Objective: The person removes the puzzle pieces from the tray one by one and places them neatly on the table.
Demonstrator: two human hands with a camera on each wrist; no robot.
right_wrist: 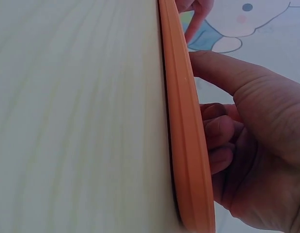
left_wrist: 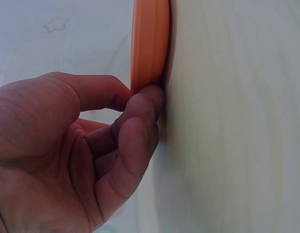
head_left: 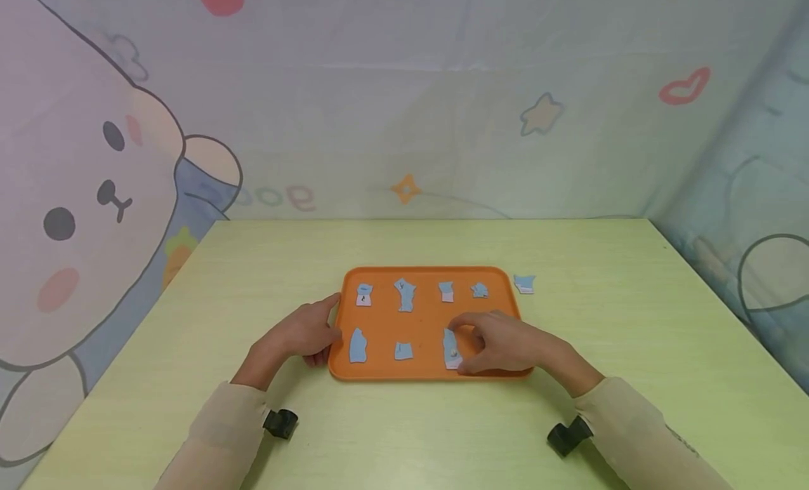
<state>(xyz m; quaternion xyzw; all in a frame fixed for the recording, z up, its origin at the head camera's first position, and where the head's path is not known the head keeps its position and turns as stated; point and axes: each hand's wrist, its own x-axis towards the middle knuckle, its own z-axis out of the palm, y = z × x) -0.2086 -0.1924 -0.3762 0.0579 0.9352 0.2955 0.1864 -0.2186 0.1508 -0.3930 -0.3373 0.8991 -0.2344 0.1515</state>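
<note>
An orange tray [head_left: 423, 328] lies on the table with several torn light-blue paper pieces spread over it in two rows. At the tray's left edge my left hand [head_left: 310, 330] grips the rim; in the left wrist view its thumb and curled fingers meet the tray's side [left_wrist: 150, 43]. My right hand [head_left: 505, 341] reaches over the right edge, index finger and thumb at the two ends of a long torn paper piece [head_left: 451, 346] in the front row. The tray's side hides the paper in the right wrist view, where the right hand [right_wrist: 256, 131] shows curled fingers.
One more torn paper piece [head_left: 524, 284] lies on the table just beyond the tray's right rim. The pale wooden table [head_left: 417, 434] ends at a cartoon-printed curtain [head_left: 417, 125] behind and at the sides. Both sleeves carry a black wrist camera [head_left: 281, 423].
</note>
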